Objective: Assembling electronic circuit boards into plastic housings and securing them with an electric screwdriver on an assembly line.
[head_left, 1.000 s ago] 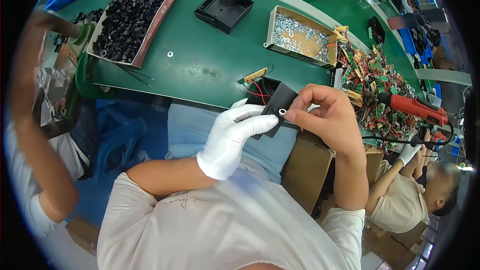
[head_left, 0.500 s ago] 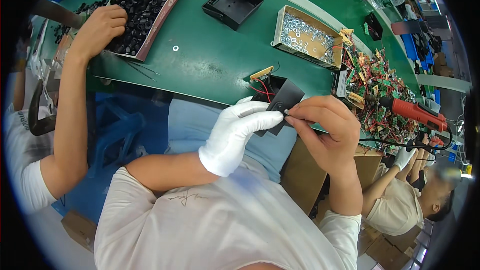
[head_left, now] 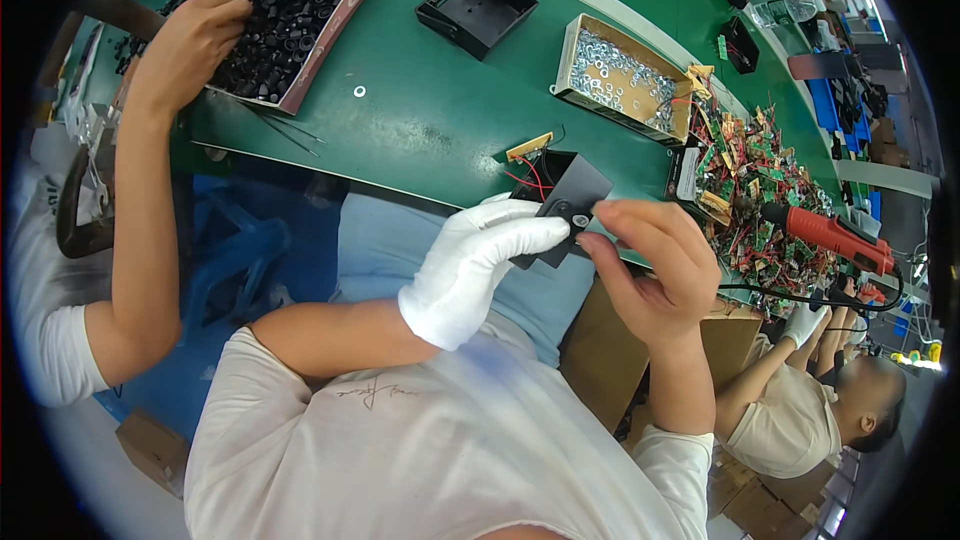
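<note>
My left hand (head_left: 475, 258), in a white glove, grips a black plastic housing (head_left: 582, 182) above my lap at the table edge. A small yellowish circuit board (head_left: 529, 146) with red and black wires sticks out of its open far side. On the face toward my right hand a small silver ring, like a washer or nut (head_left: 580, 221), sits close to my gloved thumb. My bare right hand (head_left: 662, 265) is just right of that face, its thumb and forefinger apart with nothing visible between them.
A shallow box of metal washers (head_left: 625, 90) stands ahead, beside a heap of wired circuit boards (head_left: 760, 180). A red electric screwdriver (head_left: 835, 238) is at the right. Another black housing (head_left: 478, 10) lies at the back. At left, a co-worker's hand (head_left: 190, 50) reaches over black caps (head_left: 290, 25).
My right thumb and forefinger have parted and drawn back from the housing, uncovering the silver ring on it. My left hand keeps its hold. The co-worker's hand has shifted slightly left.
</note>
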Demonstrator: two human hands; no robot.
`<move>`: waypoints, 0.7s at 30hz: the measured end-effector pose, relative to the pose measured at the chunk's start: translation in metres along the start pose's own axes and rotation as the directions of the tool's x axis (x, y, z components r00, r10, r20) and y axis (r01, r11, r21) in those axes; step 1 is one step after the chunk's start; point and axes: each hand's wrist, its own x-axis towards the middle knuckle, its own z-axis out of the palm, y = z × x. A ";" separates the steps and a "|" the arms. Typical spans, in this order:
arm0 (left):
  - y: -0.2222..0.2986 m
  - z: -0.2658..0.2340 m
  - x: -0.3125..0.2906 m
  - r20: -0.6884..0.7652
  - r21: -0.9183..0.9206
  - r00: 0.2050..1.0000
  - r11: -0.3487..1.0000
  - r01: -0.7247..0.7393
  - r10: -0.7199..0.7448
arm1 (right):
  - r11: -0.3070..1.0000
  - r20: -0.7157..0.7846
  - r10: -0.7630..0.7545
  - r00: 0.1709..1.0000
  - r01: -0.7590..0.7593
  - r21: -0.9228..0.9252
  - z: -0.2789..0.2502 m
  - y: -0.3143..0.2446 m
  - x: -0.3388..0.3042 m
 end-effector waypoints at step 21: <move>0.001 -0.001 0.002 0.004 -0.025 0.998 0.998 0.055 -0.055 | 0.885 0.103 -0.366 0.925 0.381 -0.268 0.002 0.025 -0.007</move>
